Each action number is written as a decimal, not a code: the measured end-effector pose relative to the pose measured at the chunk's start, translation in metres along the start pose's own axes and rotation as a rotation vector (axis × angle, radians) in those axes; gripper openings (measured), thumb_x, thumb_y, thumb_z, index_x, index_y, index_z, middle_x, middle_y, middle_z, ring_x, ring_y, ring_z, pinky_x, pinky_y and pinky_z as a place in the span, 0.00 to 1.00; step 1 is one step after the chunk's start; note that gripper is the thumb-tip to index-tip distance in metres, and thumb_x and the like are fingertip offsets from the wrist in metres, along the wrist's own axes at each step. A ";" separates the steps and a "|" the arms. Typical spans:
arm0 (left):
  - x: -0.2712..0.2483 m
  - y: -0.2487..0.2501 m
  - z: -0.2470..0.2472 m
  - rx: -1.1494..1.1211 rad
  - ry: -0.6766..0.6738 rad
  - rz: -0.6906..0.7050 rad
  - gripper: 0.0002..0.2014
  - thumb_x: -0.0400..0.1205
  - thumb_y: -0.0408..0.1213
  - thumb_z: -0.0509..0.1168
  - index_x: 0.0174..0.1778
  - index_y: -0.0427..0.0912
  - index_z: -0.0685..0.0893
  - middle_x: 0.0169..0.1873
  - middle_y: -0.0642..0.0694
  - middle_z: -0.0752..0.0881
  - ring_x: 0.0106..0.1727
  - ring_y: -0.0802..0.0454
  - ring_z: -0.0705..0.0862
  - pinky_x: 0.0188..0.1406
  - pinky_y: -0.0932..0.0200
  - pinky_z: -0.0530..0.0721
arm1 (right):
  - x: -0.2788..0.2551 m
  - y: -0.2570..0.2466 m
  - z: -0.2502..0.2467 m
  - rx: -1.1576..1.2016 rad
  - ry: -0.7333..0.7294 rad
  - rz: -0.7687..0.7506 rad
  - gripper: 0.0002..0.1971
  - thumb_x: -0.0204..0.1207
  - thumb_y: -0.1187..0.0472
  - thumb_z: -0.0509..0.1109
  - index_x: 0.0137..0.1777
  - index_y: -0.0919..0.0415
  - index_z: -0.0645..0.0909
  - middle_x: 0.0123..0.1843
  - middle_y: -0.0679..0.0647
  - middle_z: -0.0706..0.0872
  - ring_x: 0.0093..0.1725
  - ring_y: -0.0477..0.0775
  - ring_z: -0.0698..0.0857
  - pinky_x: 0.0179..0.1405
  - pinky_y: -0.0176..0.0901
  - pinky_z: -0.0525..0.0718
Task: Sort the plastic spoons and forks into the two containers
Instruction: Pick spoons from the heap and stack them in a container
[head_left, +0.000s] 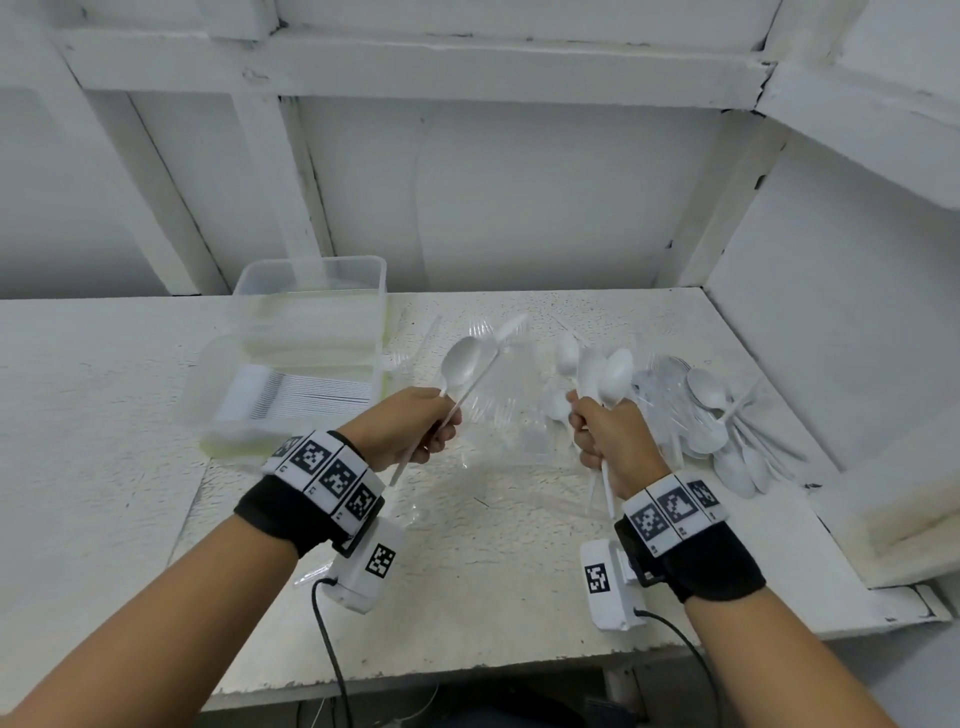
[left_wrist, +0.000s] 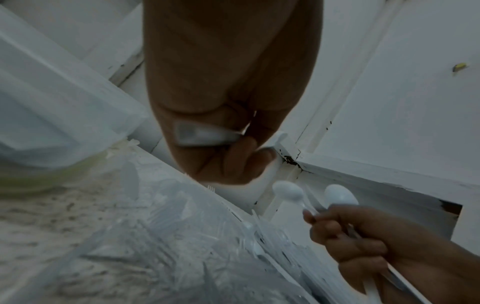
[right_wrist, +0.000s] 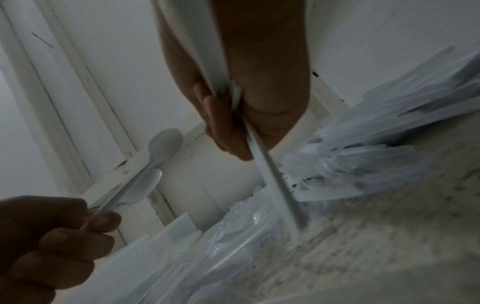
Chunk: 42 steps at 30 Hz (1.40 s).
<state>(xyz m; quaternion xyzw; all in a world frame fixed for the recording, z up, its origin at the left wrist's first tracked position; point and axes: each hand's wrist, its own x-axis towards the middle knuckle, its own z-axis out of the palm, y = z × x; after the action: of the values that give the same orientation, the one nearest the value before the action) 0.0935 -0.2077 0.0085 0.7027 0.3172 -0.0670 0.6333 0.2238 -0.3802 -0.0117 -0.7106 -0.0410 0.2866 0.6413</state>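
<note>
My left hand (head_left: 415, 431) grips two white plastic spoons (head_left: 462, 364) by their handles, bowls pointing up and away, above the table's middle. My right hand (head_left: 597, 431) grips a bunch of white spoons (head_left: 602, 374), bowls up and handles sticking out below the fist. The right wrist view shows those handles (right_wrist: 272, 174) running through my right hand (right_wrist: 233, 123), with the left hand's spoons (right_wrist: 166, 144) opposite. Two clear containers stand at the left: the near one (head_left: 208, 374) holds a neat stack of white cutlery, the far one (head_left: 311, 270) looks empty.
Clear plastic forks (head_left: 498, 415) lie scattered on the table between and beyond my hands. A heap of white spoons (head_left: 722, 431) lies at the right, close to the white side wall (head_left: 831, 312). A white back wall runs behind the table.
</note>
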 end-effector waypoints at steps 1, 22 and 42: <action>-0.001 -0.002 0.001 -0.045 -0.006 -0.001 0.12 0.84 0.31 0.51 0.35 0.42 0.74 0.22 0.50 0.73 0.22 0.57 0.68 0.19 0.66 0.64 | -0.001 -0.003 0.005 0.017 0.001 -0.039 0.07 0.79 0.60 0.67 0.41 0.61 0.76 0.31 0.52 0.79 0.14 0.39 0.64 0.12 0.31 0.62; -0.030 -0.005 0.016 -0.262 -0.091 0.120 0.12 0.88 0.36 0.50 0.49 0.39 0.79 0.31 0.42 0.86 0.34 0.48 0.86 0.42 0.54 0.84 | -0.022 -0.009 0.061 0.081 -0.027 -0.226 0.10 0.73 0.60 0.74 0.33 0.57 0.78 0.17 0.45 0.68 0.16 0.43 0.63 0.15 0.35 0.61; -0.033 -0.025 0.020 -0.143 0.049 0.049 0.18 0.87 0.47 0.53 0.35 0.42 0.73 0.20 0.53 0.66 0.18 0.58 0.61 0.17 0.67 0.59 | -0.017 -0.010 0.035 -0.154 -0.022 -0.224 0.09 0.81 0.60 0.63 0.42 0.59 0.83 0.26 0.49 0.72 0.23 0.45 0.70 0.17 0.32 0.71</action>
<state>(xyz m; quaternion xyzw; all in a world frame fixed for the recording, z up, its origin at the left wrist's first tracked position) 0.0606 -0.2378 -0.0002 0.6646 0.3192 -0.0111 0.6755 0.1969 -0.3549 0.0030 -0.7455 -0.1490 0.2170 0.6123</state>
